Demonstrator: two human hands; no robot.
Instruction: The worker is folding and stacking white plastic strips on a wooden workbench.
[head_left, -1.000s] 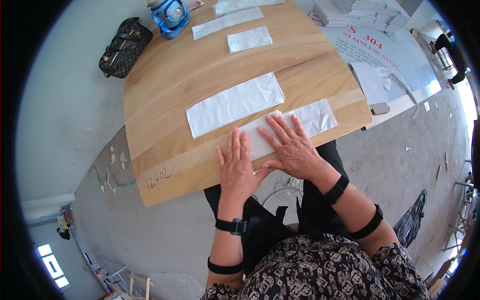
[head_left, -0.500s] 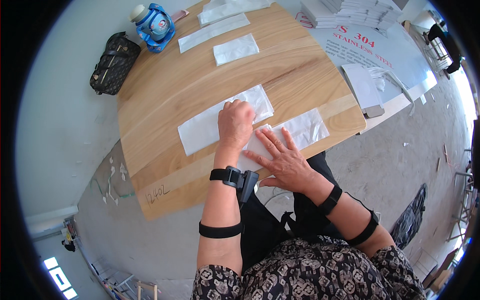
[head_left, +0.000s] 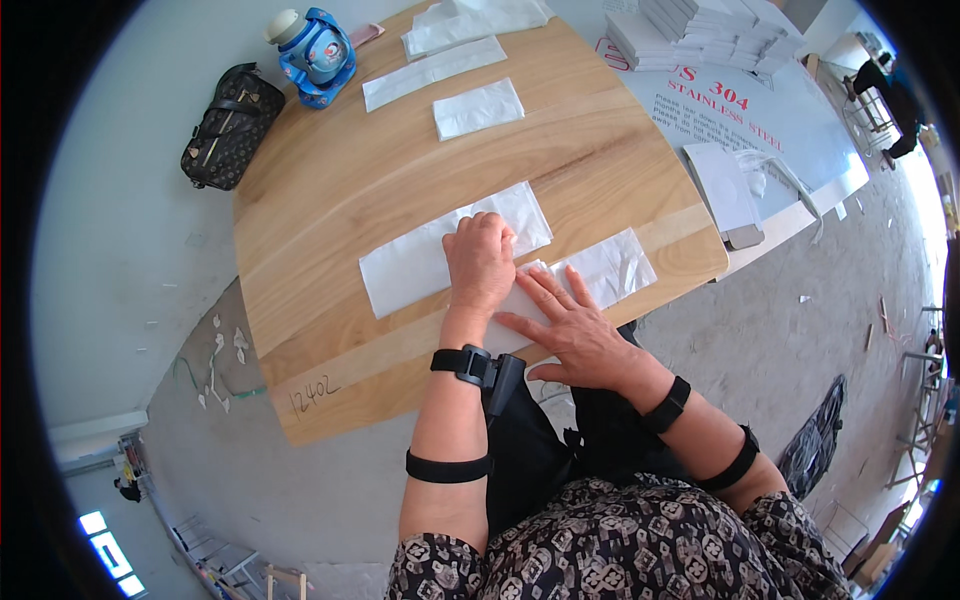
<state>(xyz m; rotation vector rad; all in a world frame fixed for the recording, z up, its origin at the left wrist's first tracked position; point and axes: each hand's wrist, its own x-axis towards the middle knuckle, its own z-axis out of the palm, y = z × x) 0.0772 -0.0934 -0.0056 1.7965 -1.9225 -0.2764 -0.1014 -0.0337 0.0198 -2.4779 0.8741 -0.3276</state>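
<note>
My left hand (head_left: 480, 258) lies with curled fingers on the longer white plastic sheet (head_left: 400, 268), at its near edge, in the middle of the round wooden table (head_left: 320, 190). My right hand (head_left: 562, 322) rests flat with its fingers spread on a second white sheet (head_left: 612, 268), which lies along the table's near edge. The two hands touch side by side. Both forearms carry black straps, and the left wrist a black device.
At the far side of the table are a smaller white sheet (head_left: 478, 108), a long white strip (head_left: 432, 72), a blue bottle (head_left: 314, 45) and a black handbag (head_left: 224, 126). To the right lies a metal plate (head_left: 770, 130) with stacked white packs (head_left: 700, 28).
My left hand left the near sheet, reached forward onto the longer sheet and curled its fingers there. My right hand stayed flat on the near sheet.
</note>
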